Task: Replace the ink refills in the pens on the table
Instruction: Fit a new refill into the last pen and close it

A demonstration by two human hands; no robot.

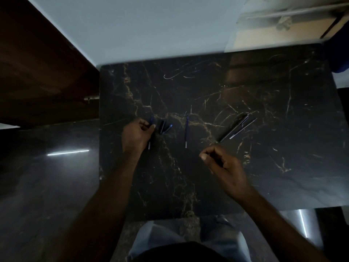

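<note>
Lying lengthwise, refill [186, 129], tip toward person.

Held refill [149, 144]: thin blue stick with a silvery tip, upright in the view; its blue top showed above the left hand [136, 138] and its tip below, the middle hidden by the closed fingers.
Pen parts [164, 127]: a small cluster of dark and blue pieces lay on the table just right of that hand; blurred, so how many could not be told.
Middle refill [186, 130]: blue, slim, lying alone and nearly straight up the view, silvery tip nearest the person.
Right pen [235, 127]: dark barrel, lying slanted.
Right refill [243, 128]: thin, blue-ended, just beside that pen and parallel to it.
</note>
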